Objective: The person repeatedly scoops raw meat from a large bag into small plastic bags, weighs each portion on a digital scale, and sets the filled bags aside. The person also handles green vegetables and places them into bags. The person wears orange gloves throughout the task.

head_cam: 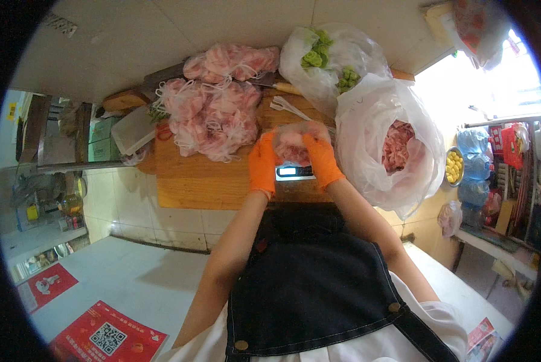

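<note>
A small clear plastic bag of sliced raw meat (293,147) rests over a digital kitchen scale (295,173) whose display is lit. My left hand (262,158), in an orange glove, holds the bag's left side. On the bag's right side is my right hand (321,154), gloved the same way, its fingers at the plastic. Most of the weighing platform is hidden under the bag. To the right, a large white plastic bag (359,135) stands with its mouth spread, loose sliced meat (398,145) showing inside.
Several tied bags of meat (214,120) are piled on the wooden board (202,181). Behind lie a wooden-handled knife (286,88), white plastic ties (291,107) and a bag (365,54) holding rolls of green bags (316,52). A white lidded box (134,130) stands at the left.
</note>
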A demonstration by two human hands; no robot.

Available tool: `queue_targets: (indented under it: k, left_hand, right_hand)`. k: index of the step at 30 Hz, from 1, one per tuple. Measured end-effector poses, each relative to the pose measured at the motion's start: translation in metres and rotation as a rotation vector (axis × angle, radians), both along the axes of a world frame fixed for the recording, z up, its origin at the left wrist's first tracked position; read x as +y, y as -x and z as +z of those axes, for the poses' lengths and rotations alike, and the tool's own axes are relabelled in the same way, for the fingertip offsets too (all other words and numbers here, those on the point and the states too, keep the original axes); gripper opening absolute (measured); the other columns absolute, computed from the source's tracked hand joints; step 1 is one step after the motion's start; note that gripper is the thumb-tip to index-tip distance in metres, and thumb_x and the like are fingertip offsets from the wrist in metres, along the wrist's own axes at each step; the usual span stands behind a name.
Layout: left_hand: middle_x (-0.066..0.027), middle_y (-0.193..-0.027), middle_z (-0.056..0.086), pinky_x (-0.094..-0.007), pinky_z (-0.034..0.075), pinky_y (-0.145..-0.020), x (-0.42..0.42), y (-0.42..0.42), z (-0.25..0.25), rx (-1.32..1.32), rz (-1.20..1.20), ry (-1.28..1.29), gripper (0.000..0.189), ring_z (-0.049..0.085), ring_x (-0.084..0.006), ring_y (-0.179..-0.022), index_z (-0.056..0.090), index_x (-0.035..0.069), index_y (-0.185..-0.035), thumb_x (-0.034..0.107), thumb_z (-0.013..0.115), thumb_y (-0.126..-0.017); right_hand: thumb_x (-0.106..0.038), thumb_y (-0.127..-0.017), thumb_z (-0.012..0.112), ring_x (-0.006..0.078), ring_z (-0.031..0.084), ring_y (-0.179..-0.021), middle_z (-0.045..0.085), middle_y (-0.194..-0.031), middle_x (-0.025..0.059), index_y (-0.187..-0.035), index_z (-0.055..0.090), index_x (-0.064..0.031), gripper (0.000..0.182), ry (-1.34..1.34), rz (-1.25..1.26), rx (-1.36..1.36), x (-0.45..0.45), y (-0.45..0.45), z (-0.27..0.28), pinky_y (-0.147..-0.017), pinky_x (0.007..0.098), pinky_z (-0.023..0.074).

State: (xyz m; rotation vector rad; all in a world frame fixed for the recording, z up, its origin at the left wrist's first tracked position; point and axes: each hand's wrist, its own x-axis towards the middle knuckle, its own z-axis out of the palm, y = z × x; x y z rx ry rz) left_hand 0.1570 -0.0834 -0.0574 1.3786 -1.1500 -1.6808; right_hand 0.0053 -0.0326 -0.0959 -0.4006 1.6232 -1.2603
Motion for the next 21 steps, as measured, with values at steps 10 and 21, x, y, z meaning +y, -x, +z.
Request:
queue_targets:
  k: [10, 21]
  left_hand:
    - [-0.0037, -0.09, 0.069, -0.0233, 0.047, -0.059, -0.026, 0.003, -0.027, 0.131, -0.002, 0.004, 0.044, 0.058, -0.0098, -0.064, 0.07, 0.008, -0.13, 0.038, 0.045, -0.109]
    - [-0.0037, -0.115, 0.067, -0.032, 0.055, -0.077, -0.011, -0.012, -0.006, -0.041, -0.101, -0.127, 0.044, 0.064, -0.0156, -0.088, 0.065, 0.012, -0.138, 0.036, 0.044, -0.107]
  right_hand:
    - [-0.018, -0.096, 0.058, 0.039, 0.065, -0.113, 0.066, -0.126, 0.022, -0.13, 0.061, -0.0049, 0.036, 0.024, 0.376, 0.782, 0.022, 0.01, 0.044, -0.095, 0.0422, 0.0518]
    - [-0.018, -0.094, 0.055, 0.0413, 0.065, -0.109, 0.07, -0.116, 0.0209, -0.122, 0.067, -0.0053, 0.033, -0.005, 0.511, 1.014, 0.014, 0.031, 0.043, -0.092, 0.0505, 0.0514]
